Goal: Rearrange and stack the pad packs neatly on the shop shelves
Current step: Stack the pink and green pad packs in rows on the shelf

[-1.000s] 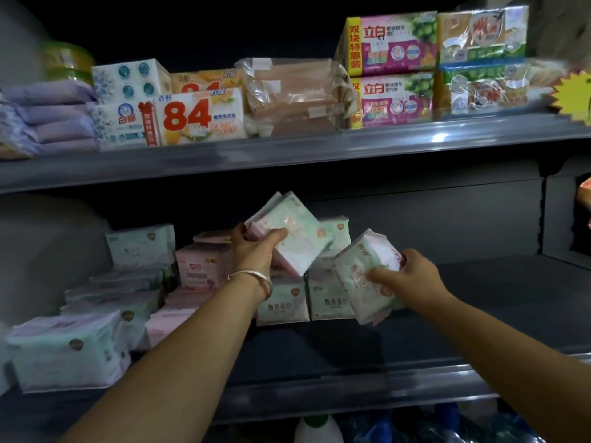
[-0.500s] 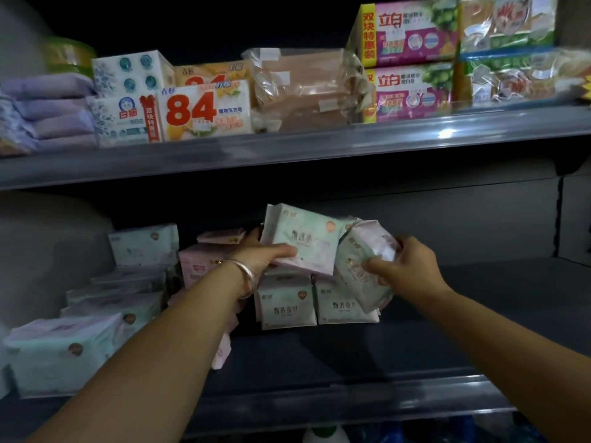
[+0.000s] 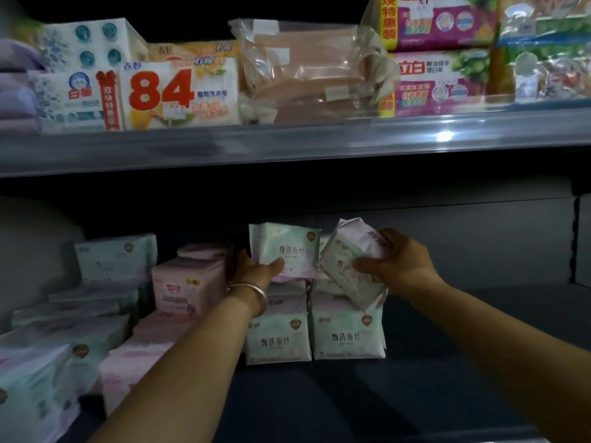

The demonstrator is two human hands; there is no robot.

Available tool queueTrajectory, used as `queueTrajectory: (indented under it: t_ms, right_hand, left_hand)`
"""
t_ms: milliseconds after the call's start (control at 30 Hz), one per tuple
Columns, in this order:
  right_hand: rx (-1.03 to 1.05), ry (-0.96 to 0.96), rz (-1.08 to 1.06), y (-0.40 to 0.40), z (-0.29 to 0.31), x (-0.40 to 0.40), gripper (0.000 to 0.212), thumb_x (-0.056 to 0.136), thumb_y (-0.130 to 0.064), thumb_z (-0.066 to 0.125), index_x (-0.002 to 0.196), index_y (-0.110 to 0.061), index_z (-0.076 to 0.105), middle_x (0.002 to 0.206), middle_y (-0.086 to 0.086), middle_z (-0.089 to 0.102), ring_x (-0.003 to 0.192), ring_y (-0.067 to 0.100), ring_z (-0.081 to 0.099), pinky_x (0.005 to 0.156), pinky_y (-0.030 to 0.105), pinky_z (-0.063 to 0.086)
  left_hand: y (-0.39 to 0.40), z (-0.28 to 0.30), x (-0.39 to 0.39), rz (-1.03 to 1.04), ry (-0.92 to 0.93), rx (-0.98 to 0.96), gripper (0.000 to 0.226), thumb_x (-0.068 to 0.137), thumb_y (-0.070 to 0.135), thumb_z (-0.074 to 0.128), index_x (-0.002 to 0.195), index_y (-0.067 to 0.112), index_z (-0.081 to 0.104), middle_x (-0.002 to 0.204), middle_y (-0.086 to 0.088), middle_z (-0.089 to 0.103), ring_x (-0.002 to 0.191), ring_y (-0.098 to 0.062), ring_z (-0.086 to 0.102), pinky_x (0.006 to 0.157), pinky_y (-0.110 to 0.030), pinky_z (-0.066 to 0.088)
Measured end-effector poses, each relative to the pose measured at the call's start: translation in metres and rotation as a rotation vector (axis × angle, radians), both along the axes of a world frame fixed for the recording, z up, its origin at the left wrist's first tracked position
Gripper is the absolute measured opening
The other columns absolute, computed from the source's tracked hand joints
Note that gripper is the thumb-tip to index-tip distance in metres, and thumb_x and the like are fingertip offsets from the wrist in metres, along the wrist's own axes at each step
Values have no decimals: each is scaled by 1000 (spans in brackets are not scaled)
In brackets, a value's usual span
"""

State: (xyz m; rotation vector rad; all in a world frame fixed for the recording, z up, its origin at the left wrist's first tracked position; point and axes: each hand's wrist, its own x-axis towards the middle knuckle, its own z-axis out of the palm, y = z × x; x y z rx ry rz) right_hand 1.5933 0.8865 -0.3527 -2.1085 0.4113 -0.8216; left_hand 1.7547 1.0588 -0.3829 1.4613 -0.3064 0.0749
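A dim shop shelving unit fills the view, with 2 grey metal shelves. The upper shelf [image 3: 287,145] carries boxed and bagged goods: a white soap pack with a large red "84" [image 3: 179,94], a white and blue patterned pack [image 3: 70,97] to its left, a crinkled clear plastic bag of tan items [image 3: 307,71] in the middle, and 2 stacked pink and yellow detergent soap packs [image 3: 441,55] to the right.

The dark lower shelf [image 3: 463,378] holds the soft plastic pad packs. At the left sit loose piles of pale mint-green pad packs [image 3: 64,340], and beside them pink pad packs [image 3: 188,286] stacked on one another. In the middle, 2 mint-green packs with gold round seals [image 3: 348,334] stand upright side by side, touching, with more packs lying on top of them.

2 bare forearms reach in from below. The left hand [image 3: 256,270], with a silver bangle [image 3: 252,292] on its wrist, grips an upright mint-green and pink pad pack [image 3: 287,247] from its lower left edge, thumb across the front, just above the standing pair. The right hand [image 3: 396,260] grips a tilted white and pink pad pack [image 3: 348,260], fingers curled over its upper right end and thumb on its face. The 2 held packs sit close together; whether they touch is unclear.
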Motion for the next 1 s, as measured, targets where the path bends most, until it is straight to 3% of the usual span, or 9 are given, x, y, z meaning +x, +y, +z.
queueTrajectory:
  t_ms: [67,167,267,333,467,700,800,867,1000]
  right_hand:
    - [-41,-10,4,-3,1,9,43,59,-37,83,88,-32,52,97,-1,66,97,27,63,92,52,46]
    - [-74,-34,2,-9,0,20,47,57,-39,83,94,-29,56,97,0,67,93,26,64,89,52,49]
    - [-78,-42,16,-13,1,28,47,60,-33,84,98,-24,59,97,0,68,88,23,66,86,48,53]
    - [-88,-39,34,-14,1,32,47,63,-30,84,101,-21,59,100,1,68,88,22,67,84,45,55]
    - [-76,-60,43,-13,2,37,50,63,-28,85,106,-18,61,102,1,67,89,21,66,84,41,55]
    - [66,-133,115,-8,6,22,41,68,-16,83,102,-9,61,102,6,66,90,23,66,79,36,56]
    - [166,-153,149,-2,6,9,42,67,-19,83,102,-9,62,99,4,67,86,20,66,75,33,56]
    - [273,-153,193,3,4,-4,40,68,-18,83,101,-9,63,95,4,69,79,17,68,65,28,55]
    - [364,-101,288,12,-3,-33,35,69,-13,81,99,-5,64,94,9,71,78,21,70,63,28,56]
  left_hand:
    - [-3,-5,12,7,-23,29,59,77,5,73,129,2,45,123,-16,59,110,-32,59,95,-44,46]
    - [-4,-16,23,144,-131,295,74,73,4,75,137,5,37,130,-15,52,121,-32,51,99,-39,44]
    - [-4,-22,21,290,-284,512,105,68,11,80,148,21,12,152,-9,19,141,-28,19,115,-39,24]
    - [-4,-21,17,291,-381,597,108,71,15,78,150,29,6,157,-4,0,145,-23,0,119,-38,12]
    - [-1,-17,20,324,-434,771,88,77,23,74,146,34,21,156,-8,5,144,-26,1,119,-37,12]
    - [1,-10,-5,384,-421,900,92,82,29,69,148,37,6,157,-8,-4,145,-31,-2,117,-45,11]
    - [0,-1,-31,406,-635,821,65,88,23,62,144,25,30,155,-6,15,142,-28,14,113,-34,13]
    - [-3,3,-50,271,-694,686,44,92,26,56,134,17,46,142,-6,39,132,-24,34,105,-26,24]
    - [1,9,-96,-207,-277,379,37,92,47,46,118,23,57,117,2,62,108,-16,58,95,-31,45]
